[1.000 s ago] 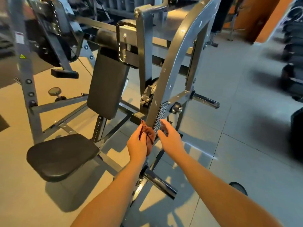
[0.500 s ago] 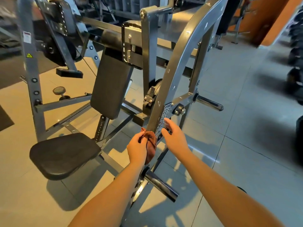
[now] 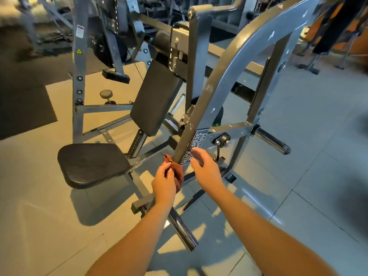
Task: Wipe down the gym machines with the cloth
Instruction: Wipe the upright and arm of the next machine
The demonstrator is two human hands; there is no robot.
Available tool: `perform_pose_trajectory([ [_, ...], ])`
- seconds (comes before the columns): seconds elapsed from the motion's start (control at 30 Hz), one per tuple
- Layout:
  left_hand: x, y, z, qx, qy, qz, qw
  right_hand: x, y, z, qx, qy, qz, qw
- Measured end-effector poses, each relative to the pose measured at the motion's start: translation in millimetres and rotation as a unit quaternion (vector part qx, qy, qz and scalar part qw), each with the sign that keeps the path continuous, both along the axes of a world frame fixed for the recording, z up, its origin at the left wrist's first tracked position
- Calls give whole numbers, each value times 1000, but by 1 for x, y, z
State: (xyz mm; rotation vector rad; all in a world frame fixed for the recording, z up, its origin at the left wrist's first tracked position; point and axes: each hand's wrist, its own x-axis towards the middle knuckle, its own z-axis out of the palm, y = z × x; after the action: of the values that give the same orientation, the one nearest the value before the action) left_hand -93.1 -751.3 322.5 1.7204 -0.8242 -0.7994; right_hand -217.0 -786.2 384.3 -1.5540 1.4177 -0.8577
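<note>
L hand (image 3: 164, 185) grips half-hidden cloth (image 3: 177, 170) at machine arm (image 3: 209, 96); R hand (image 3: 206, 172), fingers relaxed, covers end of label (image 3: 200, 136).

The tiled floor (image 3: 318, 176) carries the grey gym machine (image 3: 223, 76), its feet planted on the tiles. A dark mat (image 3: 22, 108) lies flat at the left, beside the machine.

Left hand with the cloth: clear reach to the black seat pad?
Probably yes. The left hand grips the cloth by the grey lever arm; the seat pad lies just to its left, with only a low frame bar between them.
</note>
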Motion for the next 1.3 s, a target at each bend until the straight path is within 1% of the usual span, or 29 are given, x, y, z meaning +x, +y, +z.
perform_pose_trajectory([
  [0.07, -10, -5, 14, -14, -3, 2, 1000, -4, -2, 3, -11, 2, 5, 1000],
  [0.17, -22, -21, 43, -66, -7, -34, 997, -9, -8, 15, -27, -16, -7, 999],
  [0.27, -27, -29, 46, -95, -14, -60, 994, -11, -14, 22, -32, -8, -4, 999],
  [0.33, -26, -20, 36, -84, -30, -57, 994, -11, -15, 21, -26, -4, -7, 1000],
  [0.4, -20, -4, 17, -60, -22, -45, 997, -11, -14, 18, -20, -2, -12, 1000],
  [0.47, -12, 7, -3, -4, -5, -46, 999, -8, -12, 17, -9, -2, -11, 1000],
  [0.53, -3, 12, -17, 44, -23, -52, 997, -5, -8, 17, -2, 12, -2, 1000],
  [0.6, 1, 10, -17, 48, -42, -57, 996, -2, -5, 16, -2, 26, 4, 1000],
  [0.67, -1, 6, 3, 25, -30, -66, 997, 0, -3, 17, -1, 29, -2, 1000],
  [0.73, -4, -4, 30, -20, -7, -98, 995, 2, -2, 19, 1, 22, -16, 1000],
  [0.8, -7, -16, 49, -66, -41, -143, 987, 4, -1, 22, 9, 3, -32, 999],
  [0.83, -6, -20, 52, -74, -58, -159, 983, 4, -1, 23, 14, -5, -38, 999],
  [0.9, -2, -21, 46, -73, -62, -178, 979, 3, 0, 24, 20, -8, -35, 999],
  [0.97, 7, -14, 34, -61, -65, -173, 981, 2, 2, 23, 16, 10, -25, 999],
  [1.07, 20, -8, 28, -16, -81, -171, 982, 1, 7, 21, -6, 32, -28, 999],
  [1.1, 22, -11, 33, -15, -88, -174, 981, 1, 8, 21, -19, 33, -27, 999],
  [1.17, 22, -17, 56, -44, -84, -186, 978, 2, 13, 29, -44, 22, -6, 999],
  [1.23, 20, -26, 78, -85, -65, -221, 969, 4, 12, 38, -67, 21, 24, 997],
  [1.3, 17, -33, 90, -112, -30, -262, 958, 6, 4, 45, -98, 41, 19, 994],
])
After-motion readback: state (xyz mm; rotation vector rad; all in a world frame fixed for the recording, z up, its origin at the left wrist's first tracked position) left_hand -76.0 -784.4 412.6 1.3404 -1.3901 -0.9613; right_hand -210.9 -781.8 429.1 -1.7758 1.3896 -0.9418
